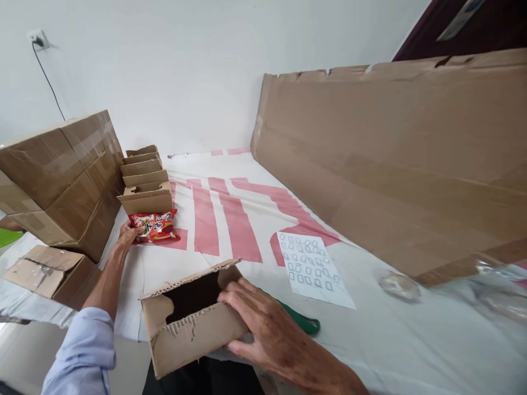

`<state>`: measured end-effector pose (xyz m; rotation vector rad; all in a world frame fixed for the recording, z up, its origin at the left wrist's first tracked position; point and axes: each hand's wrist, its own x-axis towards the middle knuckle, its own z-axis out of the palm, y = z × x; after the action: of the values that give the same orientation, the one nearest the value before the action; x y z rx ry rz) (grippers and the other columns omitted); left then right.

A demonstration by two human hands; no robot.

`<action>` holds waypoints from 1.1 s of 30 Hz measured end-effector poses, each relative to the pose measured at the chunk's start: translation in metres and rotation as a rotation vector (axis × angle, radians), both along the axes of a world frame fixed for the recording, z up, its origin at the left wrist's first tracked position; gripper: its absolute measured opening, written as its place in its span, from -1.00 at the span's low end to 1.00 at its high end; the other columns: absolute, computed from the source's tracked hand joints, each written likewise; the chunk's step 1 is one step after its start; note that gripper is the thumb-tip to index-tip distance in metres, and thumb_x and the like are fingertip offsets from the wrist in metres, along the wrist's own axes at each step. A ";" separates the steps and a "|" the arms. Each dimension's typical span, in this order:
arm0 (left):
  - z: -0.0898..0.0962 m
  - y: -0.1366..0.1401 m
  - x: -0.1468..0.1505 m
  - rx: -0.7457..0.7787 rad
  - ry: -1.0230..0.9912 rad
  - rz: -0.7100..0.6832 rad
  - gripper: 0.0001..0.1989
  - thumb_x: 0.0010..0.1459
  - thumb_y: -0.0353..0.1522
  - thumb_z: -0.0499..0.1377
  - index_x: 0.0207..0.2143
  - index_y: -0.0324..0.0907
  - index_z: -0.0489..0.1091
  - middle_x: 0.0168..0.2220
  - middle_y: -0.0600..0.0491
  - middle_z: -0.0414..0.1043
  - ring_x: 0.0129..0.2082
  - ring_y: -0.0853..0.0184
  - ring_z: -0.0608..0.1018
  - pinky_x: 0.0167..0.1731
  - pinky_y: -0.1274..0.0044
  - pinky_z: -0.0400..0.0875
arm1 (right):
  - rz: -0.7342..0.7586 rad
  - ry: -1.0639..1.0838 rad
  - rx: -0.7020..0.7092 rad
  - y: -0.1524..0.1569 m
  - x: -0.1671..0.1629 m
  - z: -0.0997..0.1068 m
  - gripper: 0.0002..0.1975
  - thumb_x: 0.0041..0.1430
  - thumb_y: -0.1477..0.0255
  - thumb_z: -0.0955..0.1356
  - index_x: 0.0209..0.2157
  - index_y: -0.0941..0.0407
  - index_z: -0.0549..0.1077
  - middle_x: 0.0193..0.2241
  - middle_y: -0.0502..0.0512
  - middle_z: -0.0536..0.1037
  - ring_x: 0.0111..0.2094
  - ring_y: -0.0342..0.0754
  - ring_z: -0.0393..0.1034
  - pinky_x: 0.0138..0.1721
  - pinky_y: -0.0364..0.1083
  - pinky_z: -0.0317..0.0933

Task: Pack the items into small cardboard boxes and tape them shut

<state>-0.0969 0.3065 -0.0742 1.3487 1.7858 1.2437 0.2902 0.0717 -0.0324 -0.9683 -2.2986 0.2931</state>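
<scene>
With its fingers at the left end of a red snack packet [158, 226], my left hand [130, 233] is closed on it at the table's left side. The packet has white and black lettering and lies just in front of a row of small open cardboard boxes [147, 206]. My right hand [259, 321] grips the right end of an open cardboard box [197, 340], thumb on the outside and fingers over the rim. This box is tilted at the table's near edge, its dark opening facing up. Its inside is too dark to make out.
Large taped cartons [61, 181] stand at the left, with a smaller closed carton [49, 274] before them. A tall cardboard panel [391, 164] rises along the right. On the white and pink cloth lie a marked paper sheet [313, 269], a green-handled tool [302, 318] and a tape roll [399, 286].
</scene>
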 end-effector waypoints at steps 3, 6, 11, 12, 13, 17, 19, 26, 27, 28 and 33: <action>0.001 0.001 0.001 0.112 -0.067 0.006 -0.45 -0.22 -0.16 0.44 -0.16 -0.16 0.44 -0.35 0.06 0.57 -0.32 0.21 0.65 -0.31 0.42 0.59 | -0.002 0.003 0.029 0.004 -0.002 0.000 -0.39 -0.05 0.62 0.52 0.05 0.02 0.41 -0.04 0.15 0.62 0.04 0.24 0.54 0.09 0.24 0.49; 0.006 0.011 0.003 0.200 -0.081 0.042 -0.43 -0.18 -0.19 0.42 -0.09 -0.14 0.40 -0.25 0.06 0.57 -0.19 0.23 0.63 -0.20 0.47 0.57 | -0.004 0.005 0.036 0.014 -0.009 0.007 -0.42 -0.05 0.62 0.57 -0.01 0.03 0.39 -0.11 0.13 0.59 -0.06 0.20 0.53 -0.06 0.17 0.52; 0.008 0.022 0.012 0.195 -0.051 0.085 -0.60 -0.10 -0.24 0.40 -0.22 -0.15 0.37 -0.38 0.12 0.47 -0.30 0.31 0.57 -0.22 0.50 0.54 | -0.036 -0.003 0.090 0.037 -0.032 0.014 -0.42 -0.03 0.52 0.64 -0.03 0.03 0.39 -0.15 0.12 0.55 -0.11 0.18 0.50 -0.08 0.15 0.48; 0.009 0.021 0.013 0.189 -0.043 0.093 -0.60 -0.08 -0.24 0.40 -0.21 -0.16 0.39 -0.39 0.11 0.48 -0.29 0.29 0.58 -0.21 0.48 0.54 | -0.046 -0.007 0.105 0.042 -0.037 0.013 -0.42 -0.04 0.50 0.65 -0.04 0.03 0.40 -0.16 0.13 0.55 -0.11 0.18 0.49 -0.09 0.14 0.47; 0.011 0.018 0.012 0.186 -0.034 0.105 -0.58 -0.07 -0.25 0.41 -0.17 -0.16 0.40 -0.37 0.10 0.49 -0.26 0.27 0.59 -0.18 0.46 0.55 | -0.054 -0.012 0.121 0.048 -0.042 0.011 -0.42 -0.04 0.49 0.66 -0.04 0.04 0.40 -0.16 0.13 0.55 -0.11 0.19 0.48 -0.09 0.14 0.46; 0.035 -0.016 0.001 0.213 -0.009 0.194 -0.48 0.01 -0.26 0.40 0.04 -0.17 0.42 -0.13 -0.06 0.57 0.01 0.12 0.61 0.04 0.34 0.53 | -0.089 -0.029 0.153 0.074 -0.060 0.006 -0.44 -0.02 0.43 0.67 -0.04 0.05 0.42 -0.15 0.15 0.55 -0.10 0.19 0.45 -0.10 0.12 0.43; 0.055 -0.052 -0.002 0.270 -0.013 0.206 -0.49 0.08 -0.23 0.38 0.08 -0.13 0.43 -0.02 -0.07 0.57 0.06 0.14 0.61 0.09 0.35 0.52 | -0.112 -0.042 0.150 0.089 -0.070 0.005 -0.44 -0.02 0.41 0.68 -0.05 0.04 0.43 -0.13 0.17 0.55 -0.09 0.20 0.44 -0.09 0.12 0.42; 0.074 -0.184 0.047 0.499 0.131 0.184 -0.80 0.22 -0.13 0.32 -0.29 -0.04 0.52 -0.39 0.09 0.54 -0.40 0.27 0.57 -0.34 0.45 0.53 | -0.137 -0.098 0.125 0.148 -0.127 0.015 -0.47 0.10 0.33 0.64 0.03 0.10 0.46 -0.04 0.27 0.53 0.01 0.26 0.40 0.01 0.15 0.38; 0.066 -0.188 0.057 0.393 0.168 0.066 -0.78 0.21 -0.12 0.31 -0.37 -0.04 0.51 -0.46 0.09 0.52 -0.46 0.27 0.55 -0.39 0.45 0.51 | -0.131 -0.101 0.131 0.155 -0.135 0.017 -0.46 0.12 0.32 0.63 0.07 0.10 0.46 -0.01 0.29 0.54 0.04 0.27 0.39 0.04 0.17 0.37; 0.056 -0.187 0.066 0.278 0.204 -0.046 -0.76 0.19 -0.12 0.29 -0.44 -0.04 0.50 -0.50 0.09 0.51 -0.49 0.25 0.54 -0.42 0.44 0.49 | -0.120 -0.101 0.146 0.161 -0.142 0.019 -0.43 0.14 0.33 0.62 0.11 0.11 0.44 0.03 0.31 0.53 0.07 0.28 0.39 0.08 0.19 0.36; 0.014 -0.144 0.084 -0.013 0.339 -0.212 -0.77 0.21 -0.18 0.23 -0.40 -0.08 0.57 -0.34 -0.01 0.69 -0.28 0.11 0.69 -0.19 0.39 0.52 | -0.113 -0.026 0.240 0.155 -0.150 0.023 -0.28 0.22 0.40 0.55 0.34 0.14 0.30 0.35 0.40 0.34 0.40 0.36 0.13 0.37 0.31 0.10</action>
<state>-0.0130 0.1627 -0.0606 1.7737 1.8060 0.9312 0.1400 0.2267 -0.0090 -0.9778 -2.2301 -0.0425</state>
